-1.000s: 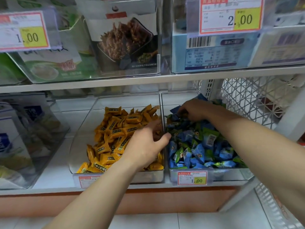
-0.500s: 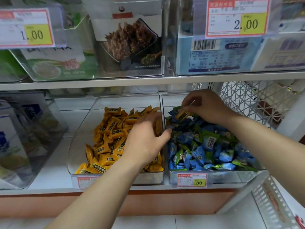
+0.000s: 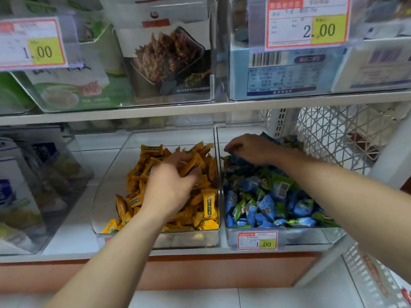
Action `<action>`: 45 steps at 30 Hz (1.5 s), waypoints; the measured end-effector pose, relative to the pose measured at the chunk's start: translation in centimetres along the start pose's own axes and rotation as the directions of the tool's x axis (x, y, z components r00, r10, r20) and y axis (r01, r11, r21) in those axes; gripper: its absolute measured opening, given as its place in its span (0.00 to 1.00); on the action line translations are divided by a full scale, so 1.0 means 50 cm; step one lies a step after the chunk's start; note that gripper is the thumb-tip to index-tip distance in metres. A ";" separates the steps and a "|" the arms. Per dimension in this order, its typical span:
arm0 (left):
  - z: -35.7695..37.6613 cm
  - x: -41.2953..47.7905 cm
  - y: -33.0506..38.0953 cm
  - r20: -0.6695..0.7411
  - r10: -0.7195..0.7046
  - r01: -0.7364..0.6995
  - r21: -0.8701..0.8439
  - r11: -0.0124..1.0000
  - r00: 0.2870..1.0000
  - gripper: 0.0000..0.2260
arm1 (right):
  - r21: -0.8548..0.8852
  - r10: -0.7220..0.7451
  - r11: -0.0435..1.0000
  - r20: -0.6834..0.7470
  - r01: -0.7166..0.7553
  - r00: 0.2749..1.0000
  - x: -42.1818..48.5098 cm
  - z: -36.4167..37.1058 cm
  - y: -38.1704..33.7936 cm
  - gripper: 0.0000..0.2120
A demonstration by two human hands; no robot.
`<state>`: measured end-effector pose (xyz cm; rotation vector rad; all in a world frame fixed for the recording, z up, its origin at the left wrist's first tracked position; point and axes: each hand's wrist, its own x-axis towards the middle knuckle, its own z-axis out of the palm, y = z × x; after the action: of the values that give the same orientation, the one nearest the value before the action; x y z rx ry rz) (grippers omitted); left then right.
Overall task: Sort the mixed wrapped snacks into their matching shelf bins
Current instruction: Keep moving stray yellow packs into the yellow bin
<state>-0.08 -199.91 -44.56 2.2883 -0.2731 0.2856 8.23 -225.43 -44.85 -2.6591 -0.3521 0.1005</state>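
Two clear bins stand side by side on the lower shelf. The left bin [image 3: 155, 138] holds yellow wrapped snacks [image 3: 209, 203]. The right bin [image 3: 235, 132] holds blue and green wrapped snacks [image 3: 262, 203]. My left hand [image 3: 171, 187], blurred by motion, is over the yellow pile, with a yellow snack [image 3: 191, 165] between its fingers and thumb. My right hand [image 3: 249, 150] is at the back of the blue bin. Its fingers curl down into the pile and hide whatever they touch.
A clear bin of boxed goods [image 3: 33, 185] sits at the left. A white lattice basket [image 3: 338, 134] stands to the right of the blue bin. The upper shelf [image 3: 200, 107] carries boxed goods and price tags [image 3: 307, 23] close above the bins.
My left hand moved left from the divider to over the yellow pile. My right hand, which was raised and pinching a yellow snack, dropped back onto the blue pile. That snack no longer shows in it.
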 end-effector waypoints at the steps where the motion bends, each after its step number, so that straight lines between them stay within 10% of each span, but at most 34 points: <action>1: 0.001 -0.001 -0.003 0.009 0.008 -0.008 0.001 1.000 1.000 0.15 | -0.086 0.017 0.996 0.084 -0.010 0.996 0.018 0.010 0.008 0.17; 5: 0.008 -0.002 -0.008 0.028 0.035 -0.035 -0.001 0.999 0.999 0.13 | -0.274 0.102 0.961 0.265 -0.026 0.959 0.057 0.038 0.019 0.31; 10: 0.007 0.000 -0.014 0.029 0.053 -0.052 -0.035 0.998 0.998 0.15 | -0.398 0.098 0.917 0.194 -0.013 0.976 0.049 0.035 0.033 0.25; 19: 0.011 0.003 -0.013 0.062 0.059 -0.056 -0.054 0.997 0.996 0.13 | -0.265 0.120 0.958 0.033 -0.107 0.992 0.079 0.057 0.042 0.16; 25: 0.006 -0.002 -0.008 0.080 0.056 -0.049 -0.090 0.995 0.995 0.12 | -0.085 0.152 0.987 0.262 -0.135 0.953 0.082 0.069 0.037 0.33; 33: 0.005 -0.002 -0.012 0.089 0.043 -0.032 -0.120 0.992 0.995 0.12 | -0.223 0.199 0.966 0.316 -0.132 0.927 0.084 0.067 0.013 0.17; 41: -0.005 -0.006 0.011 0.073 0.032 -0.021 -0.149 0.989 0.997 0.11 | -0.055 0.008 0.998 -0.089 -0.013 0.996 0.015 0.021 0.029 0.07; 45: -0.001 -0.014 0.031 0.068 0.017 -0.004 -0.184 0.983 0.998 0.12 | -0.111 0.028 0.994 0.154 -0.011 0.988 -0.024 0.008 0.018 0.16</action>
<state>-1.20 -200.81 -43.66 2.1170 -0.3331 0.1791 7.23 -226.36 -45.60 -2.7714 -0.3916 0.3041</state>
